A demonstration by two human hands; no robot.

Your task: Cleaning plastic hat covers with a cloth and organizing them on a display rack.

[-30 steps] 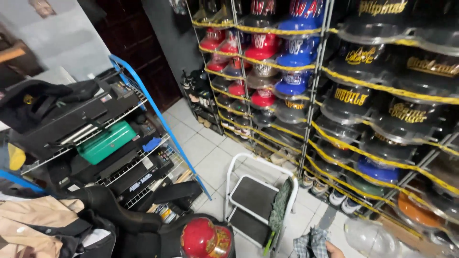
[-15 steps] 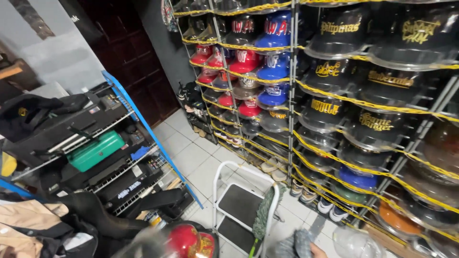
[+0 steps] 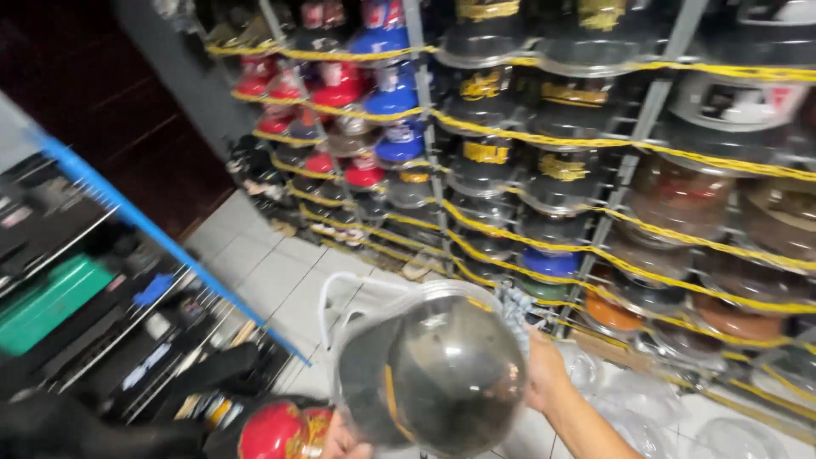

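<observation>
A dark cap inside a clear plastic cover (image 3: 438, 374) sits low in the middle of the frame. The right hand (image 3: 544, 374) grasps its right edge; the left hand (image 3: 340, 442) holds it from below left. Behind stand shelves of caps (image 3: 544, 161).

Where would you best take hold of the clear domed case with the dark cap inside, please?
Probably at its two opposite side edges, one hand from each side. The clear domed case is wide, rounded and smooth, so a one-sided grip might slip. The right hand already cups its right edge; the left hand sits at its lower left.
</observation>
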